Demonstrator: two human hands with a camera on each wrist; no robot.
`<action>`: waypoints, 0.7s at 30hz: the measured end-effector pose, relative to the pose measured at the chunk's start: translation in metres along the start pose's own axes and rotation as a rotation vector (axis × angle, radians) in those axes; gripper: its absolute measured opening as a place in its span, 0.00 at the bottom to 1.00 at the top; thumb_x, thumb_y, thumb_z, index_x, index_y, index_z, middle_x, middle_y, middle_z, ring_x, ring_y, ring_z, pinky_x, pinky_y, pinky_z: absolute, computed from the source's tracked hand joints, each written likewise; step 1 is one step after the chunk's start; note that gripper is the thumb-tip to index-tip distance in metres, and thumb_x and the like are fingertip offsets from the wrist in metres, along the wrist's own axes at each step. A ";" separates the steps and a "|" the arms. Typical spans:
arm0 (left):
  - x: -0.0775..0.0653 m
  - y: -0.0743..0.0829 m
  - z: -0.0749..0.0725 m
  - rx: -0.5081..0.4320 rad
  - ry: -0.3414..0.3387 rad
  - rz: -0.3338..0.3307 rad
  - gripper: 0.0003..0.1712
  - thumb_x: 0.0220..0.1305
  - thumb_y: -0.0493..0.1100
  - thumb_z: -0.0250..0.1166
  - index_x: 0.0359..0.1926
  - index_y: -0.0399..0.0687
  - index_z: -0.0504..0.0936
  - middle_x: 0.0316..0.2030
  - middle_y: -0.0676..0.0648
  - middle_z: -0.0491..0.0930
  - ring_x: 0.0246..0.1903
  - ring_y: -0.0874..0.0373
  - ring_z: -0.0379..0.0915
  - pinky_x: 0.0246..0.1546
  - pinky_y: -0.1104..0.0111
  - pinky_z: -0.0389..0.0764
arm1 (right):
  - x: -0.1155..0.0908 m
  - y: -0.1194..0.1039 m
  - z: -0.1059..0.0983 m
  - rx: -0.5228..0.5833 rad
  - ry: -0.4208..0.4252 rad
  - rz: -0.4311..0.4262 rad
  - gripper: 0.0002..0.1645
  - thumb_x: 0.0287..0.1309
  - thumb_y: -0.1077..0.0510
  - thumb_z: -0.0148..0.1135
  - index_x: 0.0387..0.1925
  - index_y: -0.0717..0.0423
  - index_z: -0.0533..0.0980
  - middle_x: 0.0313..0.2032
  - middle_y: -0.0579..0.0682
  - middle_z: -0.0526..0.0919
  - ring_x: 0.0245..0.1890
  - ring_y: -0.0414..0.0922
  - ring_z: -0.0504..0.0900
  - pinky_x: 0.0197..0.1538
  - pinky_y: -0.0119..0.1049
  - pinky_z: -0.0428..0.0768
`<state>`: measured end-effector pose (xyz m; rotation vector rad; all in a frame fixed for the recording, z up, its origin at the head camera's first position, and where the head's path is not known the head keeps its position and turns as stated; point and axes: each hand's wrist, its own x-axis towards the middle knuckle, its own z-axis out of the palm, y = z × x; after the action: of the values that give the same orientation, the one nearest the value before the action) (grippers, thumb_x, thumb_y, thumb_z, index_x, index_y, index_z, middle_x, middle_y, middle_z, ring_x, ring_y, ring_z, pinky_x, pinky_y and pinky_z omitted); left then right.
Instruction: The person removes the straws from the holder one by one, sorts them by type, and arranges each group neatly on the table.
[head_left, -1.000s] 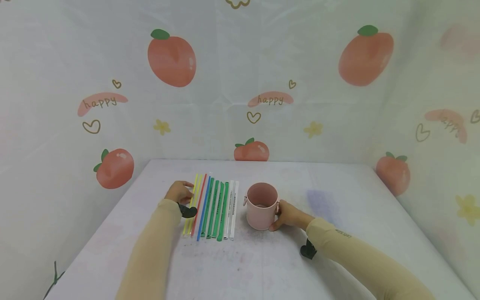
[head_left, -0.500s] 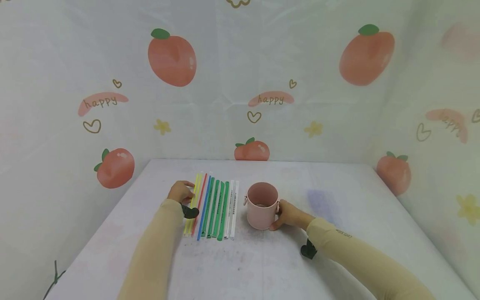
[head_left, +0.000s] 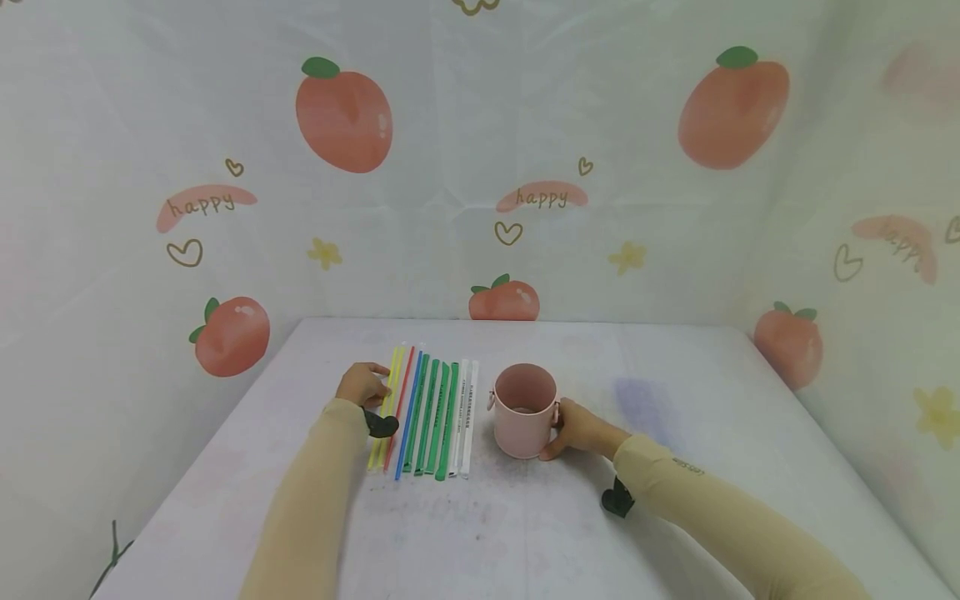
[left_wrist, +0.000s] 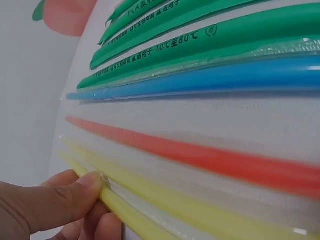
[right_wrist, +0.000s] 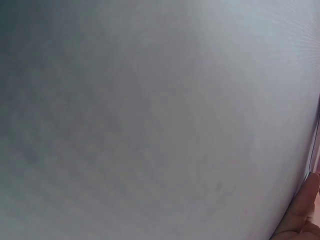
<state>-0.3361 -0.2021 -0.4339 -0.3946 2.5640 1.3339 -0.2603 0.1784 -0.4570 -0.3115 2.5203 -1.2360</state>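
In the head view my left hand [head_left: 362,384] is at the left end of a row of wrapped drinking straws. Its thumb and finger pinch the outer yellow straw [left_wrist: 125,212], as the left wrist view shows. Beside that lie a second yellow straw [left_wrist: 195,207], a red straw [left_wrist: 210,156] and a blue straw [left_wrist: 225,76]. My right hand [head_left: 585,430] grips the right side of a small pink bucket [head_left: 517,437], thumb low at its front. The bucket stands upright, and its inside looks bare. In the right wrist view only part of that hand [right_wrist: 300,215] shows.
Several straws in green wrappers [head_left: 435,417] and some in white wrappers [head_left: 467,417] continue the row between the blue straw and the bucket. All lie on a pale table [head_left: 480,550]. A fruit-patterned curtain [head_left: 442,150] rises behind the table and along its sides.
My left hand has moved very slightly right at the yellow straws, then stayed there. The right hand and the bucket have stayed in place.
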 end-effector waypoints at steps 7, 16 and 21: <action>0.003 -0.003 0.000 -0.048 -0.010 -0.017 0.27 0.59 0.29 0.66 0.60 0.37 0.74 0.27 0.47 0.76 0.15 0.64 0.69 0.20 0.75 0.77 | 0.000 0.000 -0.001 0.012 -0.008 -0.018 0.38 0.30 0.67 0.83 0.47 0.64 0.72 0.52 0.57 0.77 0.61 0.56 0.71 0.68 0.55 0.66; 0.001 -0.005 -0.002 -0.087 -0.032 -0.007 0.27 0.60 0.30 0.65 0.62 0.37 0.73 0.24 0.49 0.75 0.16 0.65 0.69 0.20 0.76 0.77 | 0.001 0.001 -0.002 0.014 -0.014 -0.046 0.39 0.30 0.67 0.83 0.48 0.64 0.72 0.53 0.57 0.77 0.62 0.56 0.71 0.68 0.54 0.66; 0.003 -0.006 -0.003 -0.113 -0.037 -0.025 0.27 0.61 0.31 0.65 0.62 0.38 0.73 0.23 0.49 0.74 0.15 0.65 0.69 0.20 0.76 0.78 | 0.001 0.000 0.000 -0.002 0.004 0.019 0.41 0.30 0.66 0.83 0.50 0.66 0.71 0.55 0.60 0.77 0.62 0.58 0.71 0.67 0.54 0.68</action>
<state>-0.3370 -0.2086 -0.4380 -0.4169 2.4530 1.4678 -0.2612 0.1785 -0.4572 -0.2859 2.5219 -1.2279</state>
